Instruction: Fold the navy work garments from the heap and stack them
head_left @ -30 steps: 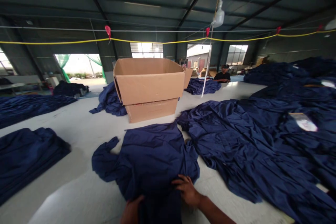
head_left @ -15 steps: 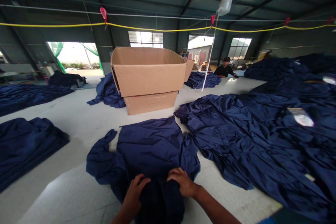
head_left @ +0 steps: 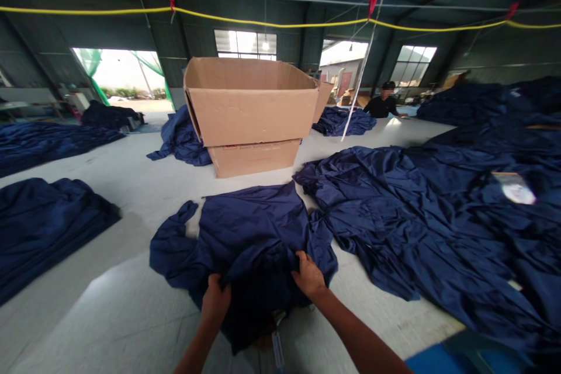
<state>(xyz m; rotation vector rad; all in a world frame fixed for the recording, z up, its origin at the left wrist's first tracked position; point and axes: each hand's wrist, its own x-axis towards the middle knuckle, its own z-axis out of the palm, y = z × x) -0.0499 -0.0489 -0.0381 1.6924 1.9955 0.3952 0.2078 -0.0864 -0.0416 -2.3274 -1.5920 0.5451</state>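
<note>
A navy blue garment [head_left: 254, 216] with sleeves out to both sides lies on the pale table [head_left: 127, 304] in front of me. My left hand [head_left: 216, 299] is closed on the cloth at its left near part. On the other side, my right hand [head_left: 309, 276] grips the cloth between thumb and fingers. Between my hands the fabric is bunched and dark, and its near end hangs lower. A small white label [head_left: 277, 350] shows beneath it. My hands hide parts of the cloth edge.
A large open cardboard box [head_left: 258, 117] stands beyond the garment. Heaped navy cloth [head_left: 394, 216] covers the right side, and another navy pile [head_left: 48, 228] lies at the left. A person [head_left: 382, 104] is at the far right. A white cord [head_left: 356, 93] hangs over the table.
Both hands have moved away from me over the garment, taking its near part with them. The label underneath has come into view. My head view has tilted down slightly.
</note>
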